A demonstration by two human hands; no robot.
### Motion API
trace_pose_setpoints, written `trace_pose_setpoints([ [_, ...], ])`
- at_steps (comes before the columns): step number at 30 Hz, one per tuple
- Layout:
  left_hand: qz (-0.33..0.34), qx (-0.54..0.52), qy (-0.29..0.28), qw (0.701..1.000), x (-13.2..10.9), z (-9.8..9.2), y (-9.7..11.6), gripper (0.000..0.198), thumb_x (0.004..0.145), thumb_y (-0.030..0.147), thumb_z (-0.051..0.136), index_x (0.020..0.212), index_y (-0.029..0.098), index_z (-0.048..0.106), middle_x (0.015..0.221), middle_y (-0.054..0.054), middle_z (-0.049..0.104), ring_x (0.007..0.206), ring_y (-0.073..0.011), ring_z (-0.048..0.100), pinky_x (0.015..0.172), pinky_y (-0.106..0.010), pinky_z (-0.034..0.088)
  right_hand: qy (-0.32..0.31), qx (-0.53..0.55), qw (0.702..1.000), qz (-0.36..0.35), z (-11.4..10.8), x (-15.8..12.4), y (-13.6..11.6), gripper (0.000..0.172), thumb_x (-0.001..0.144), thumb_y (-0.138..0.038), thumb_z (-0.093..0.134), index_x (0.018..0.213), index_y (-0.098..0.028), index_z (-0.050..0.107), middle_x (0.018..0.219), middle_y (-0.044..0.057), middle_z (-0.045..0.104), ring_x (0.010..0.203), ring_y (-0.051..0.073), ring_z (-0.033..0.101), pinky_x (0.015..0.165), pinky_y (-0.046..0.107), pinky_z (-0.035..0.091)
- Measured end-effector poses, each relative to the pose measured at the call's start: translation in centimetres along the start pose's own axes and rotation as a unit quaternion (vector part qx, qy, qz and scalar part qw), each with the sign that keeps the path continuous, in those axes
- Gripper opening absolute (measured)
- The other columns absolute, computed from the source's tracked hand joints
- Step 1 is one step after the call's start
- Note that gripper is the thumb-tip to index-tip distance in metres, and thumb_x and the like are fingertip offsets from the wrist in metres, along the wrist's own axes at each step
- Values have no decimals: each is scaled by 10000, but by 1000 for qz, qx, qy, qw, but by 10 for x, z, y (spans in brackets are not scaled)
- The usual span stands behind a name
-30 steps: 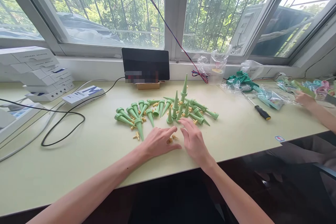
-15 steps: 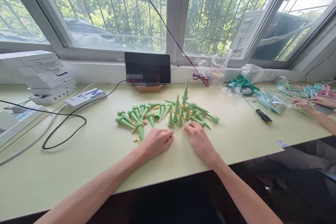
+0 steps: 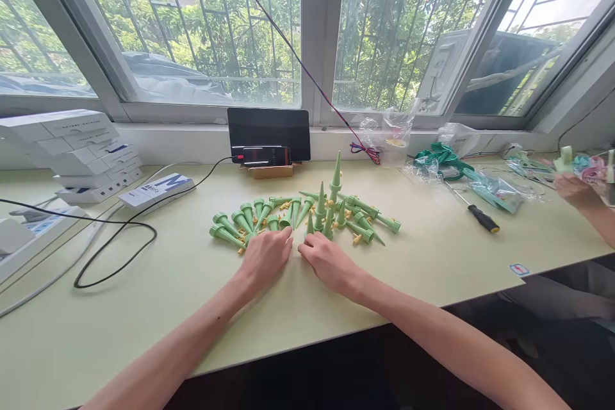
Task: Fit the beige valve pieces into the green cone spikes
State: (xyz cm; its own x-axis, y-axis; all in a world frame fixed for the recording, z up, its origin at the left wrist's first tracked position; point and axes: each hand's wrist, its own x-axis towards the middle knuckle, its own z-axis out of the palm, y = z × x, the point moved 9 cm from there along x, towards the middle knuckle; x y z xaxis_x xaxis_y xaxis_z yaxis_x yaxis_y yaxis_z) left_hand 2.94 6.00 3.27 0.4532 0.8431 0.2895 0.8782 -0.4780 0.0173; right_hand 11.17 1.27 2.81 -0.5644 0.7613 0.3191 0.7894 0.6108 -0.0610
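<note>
My left hand [image 3: 269,253] rests at the near edge of a pile of green plastic watering spikes [image 3: 241,220], its fingers curled together. What they hold, if anything, is hidden. Just to its right, my right hand [image 3: 329,259] is closed too, fingertips bent down beside several spikes that stand upright; I cannot make out anything in it. The tallest upright spike [image 3: 336,179] rises behind them. More green spikes [image 3: 364,207] lie on their sides at the right. Small yellow valves [image 3: 358,239] are scattered among the spikes.
A phone [image 3: 266,155] leans on a dark tablet [image 3: 269,128] at the back. White boxes [image 3: 81,141] and a looping black cable [image 3: 115,211] are at left. At right lie a screwdriver [image 3: 483,218] and plastic bags [image 3: 494,189]; another person's hand [image 3: 576,191] holds something pale green.
My right hand has moved left, close to my left hand, which has shifted slightly left and now covers some spikes. The other person's hand has lifted a pale green thing. The view has tilted slightly.
</note>
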Motion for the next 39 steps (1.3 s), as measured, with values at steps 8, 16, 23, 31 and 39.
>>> trace_pose_setpoints([
  [8,-78,-140,138,977,-1,-24,-28,324,979,384,421,755,200,564,481,62,378,437,-110,357,509,-221,282,43,-83,991,-100,0,18,-23,244,821,55,464,902,-94,640,848,118,606,806,232,529,646,311,500],
  [16,-8,-157,169,973,-9,-26,-15,279,961,364,494,775,192,612,516,63,423,459,-87,388,515,-206,328,200,14,971,-131,-20,-4,-30,215,862,-21,420,827,-136,598,774,68,561,705,186,474,641,303,442],
  [23,73,-37,153,985,-12,-21,4,242,926,375,542,819,184,644,668,-3,569,551,-129,504,534,-250,375,210,115,952,-189,-9,-12,-58,147,822,-162,471,679,-195,475,598,-10,486,557,127,454,485,261,330],
  [31,84,13,109,990,-10,-9,2,234,952,253,481,873,222,699,680,-15,515,603,-139,472,546,-265,352,122,147,959,-211,12,-9,-70,119,796,-201,511,689,-206,458,552,-24,522,489,118,481,403,252,297],
  [39,48,13,109,993,-9,-9,-4,242,931,233,498,739,194,640,666,-22,504,621,-155,474,576,-286,360,80,169,960,-207,23,-5,-71,122,761,-221,557,663,-199,488,552,-30,578,472,114,533,387,252,286],
])
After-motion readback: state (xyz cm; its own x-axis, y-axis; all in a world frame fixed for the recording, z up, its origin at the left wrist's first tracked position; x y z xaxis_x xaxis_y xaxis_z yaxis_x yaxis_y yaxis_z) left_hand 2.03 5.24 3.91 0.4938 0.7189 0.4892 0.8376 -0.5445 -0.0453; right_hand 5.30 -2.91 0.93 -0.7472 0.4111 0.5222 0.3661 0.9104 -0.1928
